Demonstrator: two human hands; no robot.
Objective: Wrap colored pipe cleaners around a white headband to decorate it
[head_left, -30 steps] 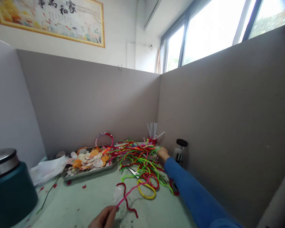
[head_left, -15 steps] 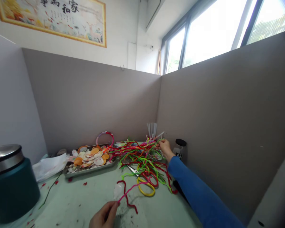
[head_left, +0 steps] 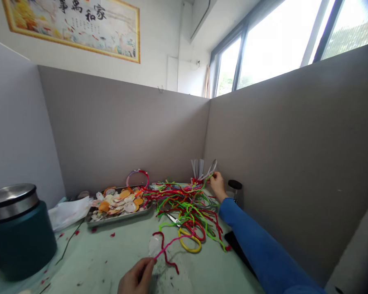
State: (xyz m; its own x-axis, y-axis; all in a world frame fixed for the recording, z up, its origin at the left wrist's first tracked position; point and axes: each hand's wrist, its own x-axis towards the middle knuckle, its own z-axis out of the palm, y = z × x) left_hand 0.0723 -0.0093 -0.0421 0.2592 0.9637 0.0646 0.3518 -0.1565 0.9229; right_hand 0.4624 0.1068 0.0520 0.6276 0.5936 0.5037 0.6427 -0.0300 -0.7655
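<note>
My right hand [head_left: 217, 184], in a blue sleeve, reaches to the far right corner of the table and pinches a green pipe cleaner [head_left: 202, 185], lifting its end out of the tangled pile of coloured pipe cleaners [head_left: 184, 202]. My left hand [head_left: 137, 278] sits at the bottom edge, its fingers closed on the end of a pink pipe cleaner [head_left: 171, 244] that runs up to the pile. A dark red pipe cleaner [head_left: 165, 255] and a white shell piece [head_left: 154, 245] lie beside it.
A metal tray [head_left: 118, 218] of shells stands mid-table, with a pink hoop [head_left: 137, 177] behind it. Scissors [head_left: 171, 218] and a yellow ring [head_left: 190, 241] lie under the pile. A teal pot with a steel lid [head_left: 16, 228] stands left. A black-lidded jar [head_left: 234, 188] and a cup of white sticks [head_left: 198, 171] stand at the right partition.
My right hand has risen from the pile toward the far corner, drawing a green pipe cleaner up with it. My left hand has stayed on the pink pipe cleaner.
</note>
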